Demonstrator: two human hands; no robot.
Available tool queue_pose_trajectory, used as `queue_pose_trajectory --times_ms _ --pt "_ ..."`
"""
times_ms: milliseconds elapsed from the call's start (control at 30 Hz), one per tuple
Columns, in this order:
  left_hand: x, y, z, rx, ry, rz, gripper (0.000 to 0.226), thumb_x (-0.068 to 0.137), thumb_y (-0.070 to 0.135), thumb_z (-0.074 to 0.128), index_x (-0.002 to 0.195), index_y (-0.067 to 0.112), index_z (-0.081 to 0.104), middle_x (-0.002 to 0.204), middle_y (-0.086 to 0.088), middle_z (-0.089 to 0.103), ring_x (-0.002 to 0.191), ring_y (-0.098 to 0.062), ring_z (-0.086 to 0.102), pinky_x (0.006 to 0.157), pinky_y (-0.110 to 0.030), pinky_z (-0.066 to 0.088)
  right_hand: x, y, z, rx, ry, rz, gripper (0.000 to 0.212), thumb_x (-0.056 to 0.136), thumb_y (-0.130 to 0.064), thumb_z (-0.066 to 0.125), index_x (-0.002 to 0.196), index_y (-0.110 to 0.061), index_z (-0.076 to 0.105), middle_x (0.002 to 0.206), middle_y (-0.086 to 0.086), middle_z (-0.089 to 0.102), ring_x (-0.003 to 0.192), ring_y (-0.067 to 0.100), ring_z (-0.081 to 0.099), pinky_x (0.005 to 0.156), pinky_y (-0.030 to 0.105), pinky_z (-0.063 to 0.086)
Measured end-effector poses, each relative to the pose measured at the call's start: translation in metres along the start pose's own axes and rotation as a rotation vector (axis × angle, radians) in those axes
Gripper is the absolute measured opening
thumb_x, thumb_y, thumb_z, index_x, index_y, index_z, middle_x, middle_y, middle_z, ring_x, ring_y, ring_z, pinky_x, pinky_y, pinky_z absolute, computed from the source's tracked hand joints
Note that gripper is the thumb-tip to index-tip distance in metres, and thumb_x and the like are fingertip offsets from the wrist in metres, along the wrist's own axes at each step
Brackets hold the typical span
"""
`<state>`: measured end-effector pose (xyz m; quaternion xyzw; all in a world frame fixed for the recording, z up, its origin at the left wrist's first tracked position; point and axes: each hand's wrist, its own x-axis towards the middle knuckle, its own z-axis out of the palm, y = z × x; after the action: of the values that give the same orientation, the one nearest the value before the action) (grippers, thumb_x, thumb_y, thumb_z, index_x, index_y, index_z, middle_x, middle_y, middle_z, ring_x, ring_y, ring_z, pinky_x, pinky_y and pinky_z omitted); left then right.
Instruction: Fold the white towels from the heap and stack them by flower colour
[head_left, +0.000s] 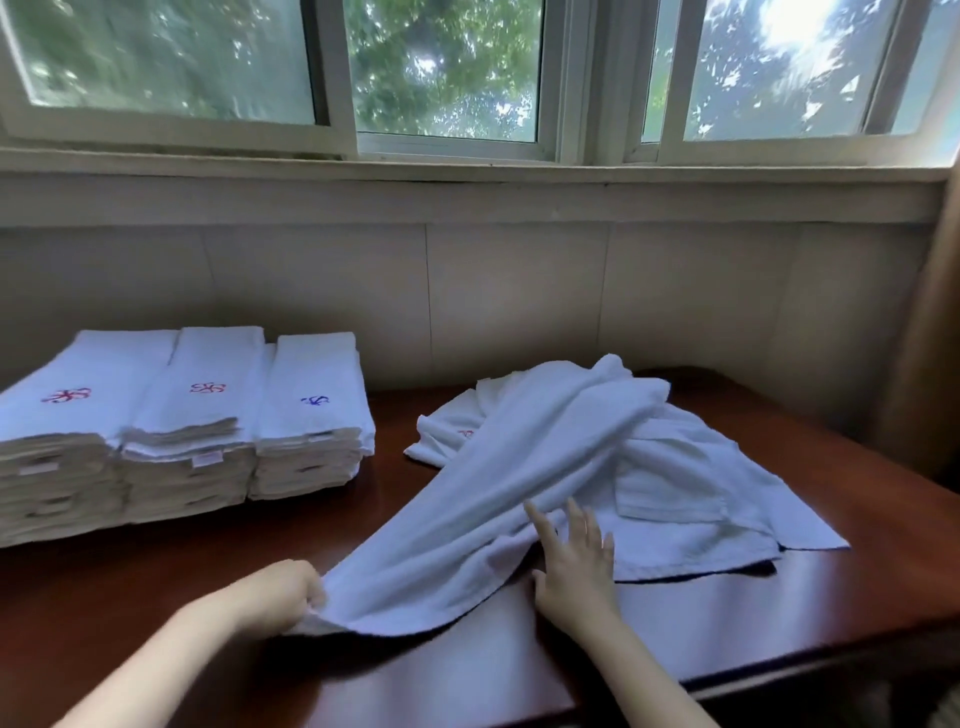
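A heap of white towels (691, 467) lies on the right half of the dark wooden table (156, 582). One white towel (467, 519) stretches from the heap toward me. My left hand (291, 592) grips its near corner, lifted just off the table. My right hand (576, 561) rests on the towel with fingers straight and spread. At the left stand three stacks of folded towels: two with a red flower (67, 396) (208, 387) on top, and one with a blue flower (315, 400). A red flower (466, 433) peeks out from the heap.
A panelled wall and a wide window sill run behind the table. The table's front edge (779, 680) passes under my right forearm. A brown curtain or post (930, 332) stands at the far right.
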<state>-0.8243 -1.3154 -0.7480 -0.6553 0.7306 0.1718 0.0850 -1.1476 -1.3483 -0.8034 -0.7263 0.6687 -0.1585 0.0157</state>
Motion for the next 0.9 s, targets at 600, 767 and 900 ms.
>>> queue_pose_trajectory --times_ms 600,767,900 --pt "-0.005 0.012 0.050 -0.155 0.331 -0.319 0.040 0.098 0.045 0.031 0.136 0.036 0.037 0.146 0.004 0.035 0.135 -0.020 0.032 0.104 -0.042 0.030 -0.061 -0.113 -0.017 0.658 -0.456 -0.332 0.021 0.089 -0.036 0.056 0.070 -0.027 0.052 0.063 -0.010 0.061 0.061 0.001 0.051 0.060 0.024 0.035" --pt "-0.004 -0.026 0.062 -0.191 0.370 -0.284 0.060 0.093 0.046 0.042 0.148 0.036 0.020 0.157 0.010 0.017 0.145 -0.011 0.010 0.113 -0.044 0.011 -0.054 -0.105 -0.011 0.562 -0.184 -0.238 0.020 0.093 -0.037 0.052 0.106 -0.032 0.066 0.104 -0.007 0.069 0.101 0.011 0.061 0.091 0.030 0.046" --pt "-0.018 -0.069 0.045 -0.260 0.389 -0.331 0.057 0.080 0.021 0.058 0.132 0.041 0.045 0.142 0.012 0.044 0.133 -0.013 0.038 0.108 -0.031 0.030 -0.042 -0.088 -0.005 0.004 -0.231 -0.114 0.053 0.098 -0.048 0.032 0.146 -0.026 0.030 0.149 0.002 0.032 0.133 0.026 0.033 0.107 0.038 0.030"
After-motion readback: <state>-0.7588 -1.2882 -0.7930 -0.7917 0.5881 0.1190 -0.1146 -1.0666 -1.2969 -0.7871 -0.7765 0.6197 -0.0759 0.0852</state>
